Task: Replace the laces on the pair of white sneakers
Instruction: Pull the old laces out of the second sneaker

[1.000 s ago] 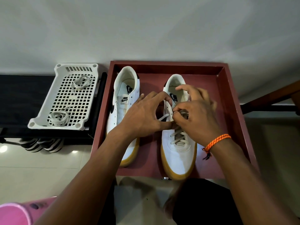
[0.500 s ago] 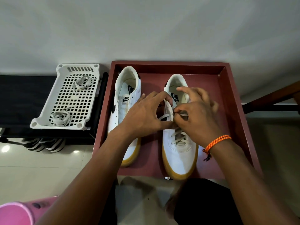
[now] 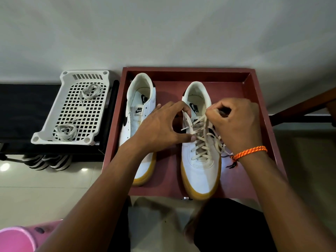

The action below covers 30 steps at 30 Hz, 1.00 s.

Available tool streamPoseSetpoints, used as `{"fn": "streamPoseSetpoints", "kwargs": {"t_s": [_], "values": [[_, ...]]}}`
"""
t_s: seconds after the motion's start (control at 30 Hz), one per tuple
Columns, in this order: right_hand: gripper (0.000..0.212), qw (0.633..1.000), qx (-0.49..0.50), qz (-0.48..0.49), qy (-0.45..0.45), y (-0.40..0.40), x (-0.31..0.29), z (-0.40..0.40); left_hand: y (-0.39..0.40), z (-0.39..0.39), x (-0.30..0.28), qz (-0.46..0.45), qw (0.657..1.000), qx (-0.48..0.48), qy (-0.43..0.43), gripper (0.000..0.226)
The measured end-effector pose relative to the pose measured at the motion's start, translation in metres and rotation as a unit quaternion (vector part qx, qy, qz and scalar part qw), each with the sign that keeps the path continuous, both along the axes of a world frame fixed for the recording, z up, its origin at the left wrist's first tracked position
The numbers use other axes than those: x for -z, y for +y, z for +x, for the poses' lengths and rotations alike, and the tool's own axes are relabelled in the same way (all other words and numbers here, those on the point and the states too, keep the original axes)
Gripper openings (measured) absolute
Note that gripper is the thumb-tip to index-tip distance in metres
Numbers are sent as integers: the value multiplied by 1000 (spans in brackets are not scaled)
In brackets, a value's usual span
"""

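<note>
Square maroon tray (image 3: 261, 99), gum-soled white sneaker (image 3: 201, 171), flat woven lace (image 3: 200, 140) between hands.

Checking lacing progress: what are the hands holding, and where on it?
The right hand pinches the lace near the top right eyelets. The left hand steadies the right sneaker at its left eyelet edge.

Tray (image 3: 261, 99): dark red, square, raised rim, against the wall.
Basket (image 3: 54, 124): white plastic, perforated floor, left of the tray, on the bench.
Bench (image 3: 21, 113): black, along the wall.
Striped shoes (image 3: 47, 161): black and white, under the bench.
Floor (image 3: 45, 200): pale glossy tiles with light glints.
Pink object (image 3: 16, 239): bottom left corner, cut off.
Wall (image 3: 163, 30): plain white.
</note>
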State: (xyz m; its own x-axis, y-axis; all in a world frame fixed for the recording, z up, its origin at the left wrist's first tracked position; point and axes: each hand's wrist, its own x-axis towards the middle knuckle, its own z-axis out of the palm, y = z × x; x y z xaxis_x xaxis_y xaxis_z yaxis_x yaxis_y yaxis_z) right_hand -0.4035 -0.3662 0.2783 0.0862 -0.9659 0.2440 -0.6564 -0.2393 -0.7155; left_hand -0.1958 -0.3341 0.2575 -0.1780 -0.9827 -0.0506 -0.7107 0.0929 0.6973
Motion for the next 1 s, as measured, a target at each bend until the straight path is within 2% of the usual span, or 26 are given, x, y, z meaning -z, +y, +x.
{"fn": "streamPoseSetpoints", "kwargs": {"t_s": [0.2,0.33,0.47,0.53,0.63,0.67,0.73,0.8,0.83,0.9,1.0], "values": [[20,989,47,63,-128,-3,4,-2,0,1,0,0,1000,1,3,56],[24,942,136,88,-293,-9,-1,-9,0,2,1,-5,1000,8,2,54],[29,908,230,70,-342,-19,-4,-33,1,-6,5,-5,1000,19,20,49],[28,926,247,82,-274,-20,-2,-38,2,-14,5,-12,1000,24,11,37],[27,967,223,122,-25,-16,3,-39,6,-26,7,-58,997,27,-45,23],[34,974,184,134,16,-15,3,-36,7,-29,8,-74,995,25,-65,23],[48,985,58,161,13,-12,1,-28,9,-35,11,-100,990,17,-98,24],[60,978,-64,199,-12,-8,2,-22,9,-38,14,-108,989,6,-103,26],[62,973,-107,203,9,-6,4,-21,9,-39,15,-108,990,1,-94,27],[61,967,-154,191,66,-3,9,-21,8,-40,15,-99,993,-14,-63,25],[58,961,-167,207,72,-3,10,-24,5,-43,15,-78,996,-42,-10,16]]}}
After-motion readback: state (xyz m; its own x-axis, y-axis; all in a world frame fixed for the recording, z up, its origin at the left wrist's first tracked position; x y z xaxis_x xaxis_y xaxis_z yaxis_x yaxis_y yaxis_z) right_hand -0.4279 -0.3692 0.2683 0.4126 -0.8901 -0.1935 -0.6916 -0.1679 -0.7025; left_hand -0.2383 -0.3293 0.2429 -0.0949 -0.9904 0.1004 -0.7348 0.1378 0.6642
